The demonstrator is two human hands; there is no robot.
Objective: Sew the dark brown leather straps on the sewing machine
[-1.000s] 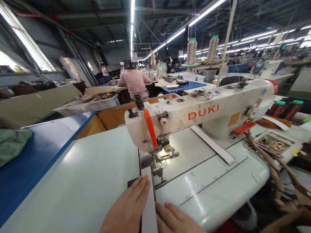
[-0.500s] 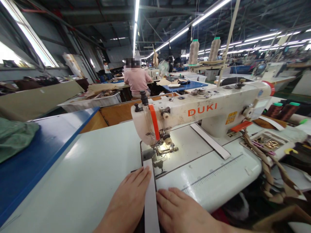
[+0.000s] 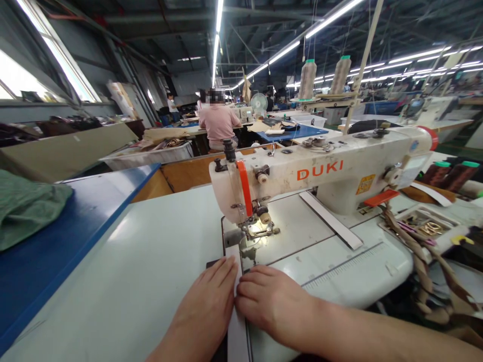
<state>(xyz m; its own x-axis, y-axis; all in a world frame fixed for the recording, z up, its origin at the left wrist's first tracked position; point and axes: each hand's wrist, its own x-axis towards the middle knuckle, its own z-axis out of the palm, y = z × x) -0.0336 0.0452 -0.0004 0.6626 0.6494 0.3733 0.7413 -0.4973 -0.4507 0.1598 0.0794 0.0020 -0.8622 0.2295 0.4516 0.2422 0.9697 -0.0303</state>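
Note:
A long white strip [image 3: 239,332] lies over a dark piece [image 3: 212,263] on the pale table, its far end just short of the presser foot [image 3: 260,231] of the sewing machine [image 3: 279,176]. My left hand [image 3: 207,301] rests flat along the strip's left side, fingers stretched forward on it. Against the strip's right edge, my right hand [image 3: 269,301] has its fingers bent and closed on it; both thumbs are hidden. The machine's lamp lights the needle area.
Another white strip [image 3: 330,220] lies on the machine bed. To the right are a tray of metal fittings [image 3: 428,223] and hanging brown straps [image 3: 422,266]. Green cloth [image 3: 30,211] lies on a blue table [image 3: 105,201]. Thread cones [image 3: 307,80] stand behind; a person in pink [image 3: 219,123] sits ahead.
My right hand has moved forward and its fingers have bent in against the strip's edge. My left hand stays on the strip. The whole view has shifted slightly.

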